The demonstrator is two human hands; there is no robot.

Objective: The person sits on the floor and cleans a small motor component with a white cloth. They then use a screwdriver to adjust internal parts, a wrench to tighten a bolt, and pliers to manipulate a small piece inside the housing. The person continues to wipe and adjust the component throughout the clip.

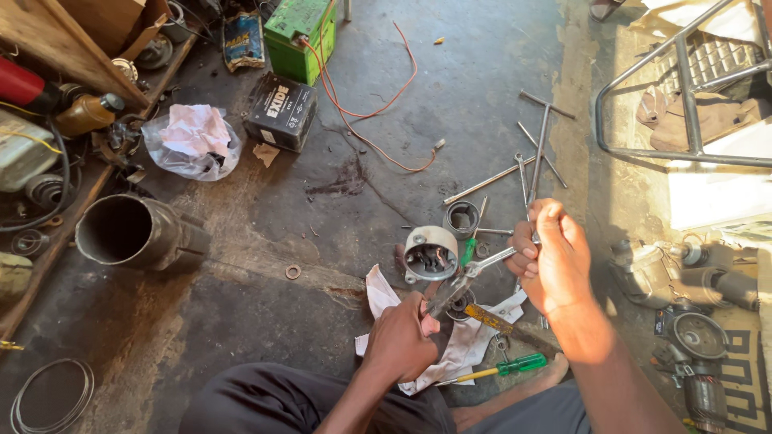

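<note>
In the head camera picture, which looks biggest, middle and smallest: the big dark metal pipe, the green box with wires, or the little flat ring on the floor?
1. Dark metal pipe, largest.
2. Green box with wires; farther away, so possibly similar.
3. Little flat ring, clearly smallest.

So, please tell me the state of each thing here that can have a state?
left hand: closed on metal part
right hand: gripping spanner
green screwdriver: lying on white cloth
metal pipe: on its side, mouth open
plastic bag: open, crumpled

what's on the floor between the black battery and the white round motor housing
In the head view, mostly bare stained concrete lies between the black battery and the white motor housing: a dark oily smear, with the orange wire looping along the upper edge.
</note>
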